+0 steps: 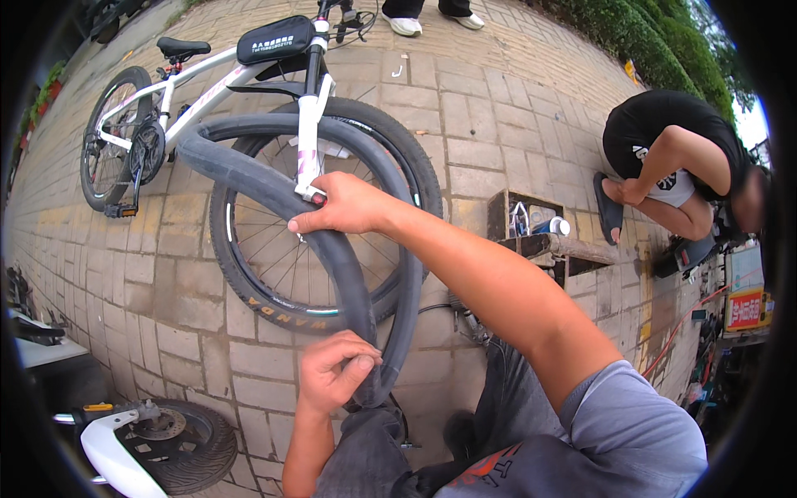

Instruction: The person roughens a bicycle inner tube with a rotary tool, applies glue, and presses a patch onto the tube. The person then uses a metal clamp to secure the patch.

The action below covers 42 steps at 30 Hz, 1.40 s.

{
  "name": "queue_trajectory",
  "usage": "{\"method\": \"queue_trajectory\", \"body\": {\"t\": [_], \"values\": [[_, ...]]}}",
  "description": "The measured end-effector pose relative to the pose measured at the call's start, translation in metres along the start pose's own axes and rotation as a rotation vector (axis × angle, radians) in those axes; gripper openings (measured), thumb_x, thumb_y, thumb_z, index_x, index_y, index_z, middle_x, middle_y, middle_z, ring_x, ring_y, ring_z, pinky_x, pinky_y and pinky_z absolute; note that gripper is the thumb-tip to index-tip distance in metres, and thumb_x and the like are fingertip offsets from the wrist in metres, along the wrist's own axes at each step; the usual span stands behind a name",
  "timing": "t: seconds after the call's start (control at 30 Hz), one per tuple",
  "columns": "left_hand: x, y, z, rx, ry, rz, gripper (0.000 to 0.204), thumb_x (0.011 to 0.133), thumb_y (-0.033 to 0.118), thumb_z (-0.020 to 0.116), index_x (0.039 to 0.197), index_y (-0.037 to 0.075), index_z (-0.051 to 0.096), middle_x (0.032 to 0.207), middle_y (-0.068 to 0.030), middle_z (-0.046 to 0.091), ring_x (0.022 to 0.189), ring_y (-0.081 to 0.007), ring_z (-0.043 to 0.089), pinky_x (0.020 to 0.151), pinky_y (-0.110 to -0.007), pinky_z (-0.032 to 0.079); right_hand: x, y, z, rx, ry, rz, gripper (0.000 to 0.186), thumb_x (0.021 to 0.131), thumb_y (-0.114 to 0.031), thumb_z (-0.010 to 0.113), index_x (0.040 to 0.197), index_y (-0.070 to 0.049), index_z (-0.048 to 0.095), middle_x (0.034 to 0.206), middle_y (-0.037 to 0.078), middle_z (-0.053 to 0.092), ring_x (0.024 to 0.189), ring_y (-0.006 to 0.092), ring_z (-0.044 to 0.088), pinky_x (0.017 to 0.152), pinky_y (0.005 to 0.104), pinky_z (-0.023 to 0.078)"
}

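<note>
Black inner tube [249,178] already out, looped in front of white bike's front wheel [274,290]. Right hand [344,203] fingers curled round tube's upper run; left hand [332,369] pinches its lower end shut. Refitting looks not yet begun.

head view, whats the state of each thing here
inner tube: looped out of the tyre, held by both hands
left hand: pinching the tube's lower end
right hand: gripping the tube's upper run
white bicycle: standing upright
front wheel: mounted in the fork
</note>
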State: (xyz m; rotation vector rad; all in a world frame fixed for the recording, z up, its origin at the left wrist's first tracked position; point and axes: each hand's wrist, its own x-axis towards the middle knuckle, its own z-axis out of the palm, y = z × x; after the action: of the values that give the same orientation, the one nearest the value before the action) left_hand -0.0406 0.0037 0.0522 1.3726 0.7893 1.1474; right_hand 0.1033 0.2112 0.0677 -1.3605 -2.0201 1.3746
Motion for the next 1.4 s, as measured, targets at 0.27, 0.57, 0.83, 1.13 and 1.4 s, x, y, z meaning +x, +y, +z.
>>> {"method": "queue_trajectory", "body": {"t": [0.27, 0.57, 0.83, 1.13, 1.4], "values": [[0.012, -0.025, 0.016, -0.15, 0.054, -0.046, 0.017, 0.092, 0.01, 0.062, 0.089, -0.005, 0.067, 0.081, -0.0155, 0.067, 0.067, -0.0164, 0.063, 0.058, -0.024, 0.051, -0.021, -0.004, -0.022, -0.094, 0.051, 0.0, 0.063, 0.071, -0.055, 0.08, 0.093, 0.003, 0.067, 0.082, 0.015, 0.066, 0.08, 0.0256, 0.065, 0.074, 0.037, 0.05], [0.029, -0.044, 0.023, 0.154, -0.036, 0.111, 0.007, 0.084, 0.004, 0.069, 0.087, -0.003, 0.07, 0.081, -0.0093, 0.068, 0.074, -0.0135, 0.062, 0.06, -0.026, 0.048, -0.19, 0.037, -0.014, 0.224, 0.164, 0.213, 0.027, 0.095, -0.023, 0.059, 0.111, 0.0, 0.057, 0.089, 0.006, 0.055, 0.084, 0.0141, 0.052, 0.077, 0.032, 0.046], [0.035, -0.045, 0.052, -0.184, -0.021, -0.261, 0.025, 0.087, 0.004, 0.07, 0.111, -0.003, 0.067, 0.097, -0.0086, 0.063, 0.087, -0.0122, 0.062, 0.069, -0.023, 0.052, -0.238, 0.062, 0.022, 0.435, -0.097, 0.188, 0.035, 0.101, -0.032, 0.059, 0.118, -0.002, 0.054, 0.081, -0.001, 0.052, 0.072, 0.0064, 0.047, 0.061, 0.0258, 0.043], [0.028, -0.055, 0.047, -0.188, -0.016, -0.21, 0.011, 0.092, -0.002, 0.065, 0.101, -0.007, 0.066, 0.099, -0.0095, 0.062, 0.08, -0.0139, 0.065, 0.071, -0.026, 0.057, -0.243, 0.076, 0.016, 1.234, 0.03, 0.298, 0.028, 0.099, -0.024, 0.06, 0.115, -0.002, 0.058, 0.081, 0.006, 0.06, 0.059, 0.0113, 0.05, 0.053, 0.0258, 0.04], [0.021, -0.055, 0.047, -0.018, 0.013, -0.188, 0.014, 0.092, 0.001, 0.065, 0.103, -0.007, 0.062, 0.098, -0.0099, 0.062, 0.082, -0.0129, 0.065, 0.072, -0.026, 0.057, -0.232, 0.068, 0.038, 1.283, 0.414, 0.468, 0.045, 0.104, -0.044, 0.044, 0.102, -0.002, 0.061, 0.061, 0.007, 0.053, 0.041, 0.0119, 0.036, 0.04, 0.0276, 0.031]]}}
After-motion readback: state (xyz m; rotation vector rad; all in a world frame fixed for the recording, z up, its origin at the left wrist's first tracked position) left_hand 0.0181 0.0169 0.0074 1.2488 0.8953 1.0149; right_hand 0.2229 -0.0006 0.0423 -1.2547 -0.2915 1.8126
